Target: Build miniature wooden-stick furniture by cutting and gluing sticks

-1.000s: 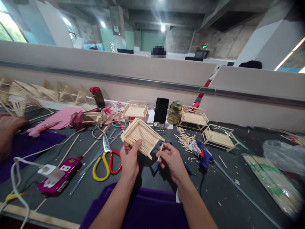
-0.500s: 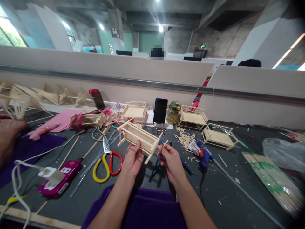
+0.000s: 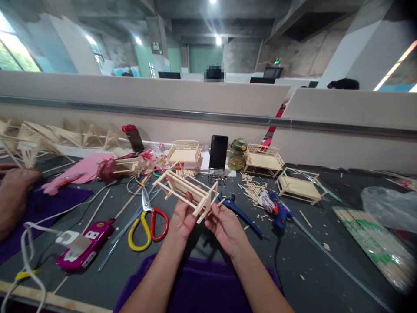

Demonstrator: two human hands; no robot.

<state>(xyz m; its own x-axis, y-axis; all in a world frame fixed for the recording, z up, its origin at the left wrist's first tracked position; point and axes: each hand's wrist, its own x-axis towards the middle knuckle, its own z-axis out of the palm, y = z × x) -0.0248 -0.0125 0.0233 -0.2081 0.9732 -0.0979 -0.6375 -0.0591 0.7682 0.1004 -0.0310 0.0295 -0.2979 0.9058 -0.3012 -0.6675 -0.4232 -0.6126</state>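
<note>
A small pale frame built of thin wooden sticks, shaped like a miniature bed [image 3: 185, 191], is held up off the dark grey table [image 3: 309, 265], just in front of the person, between both hands. The left hand [image 3: 183, 219] grips it from below, thumb pressed against the near rail and fingers curled behind, closed firmly on the frame. The right hand [image 3: 224, 227] sits just to the right of it, fingertips pinched at the frame's near right corner; a short stick seems caught in the pinch, though that is too small to tell for sure. The frame's long axis runs from upper left to lower right, tilted, its right end nearest the right hand. Outward from the hands, yellow-and-red-handled scissors [image 3: 148, 224] lie to the left, a blue glue gun [image 3: 276, 211] to the right beside a heap of loose short sticks [image 3: 252, 188], and three finished stick beds stand near a black phone on a stand [image 3: 218, 152]. Another person's hand [image 3: 14, 195] rests at the far left.
</note>
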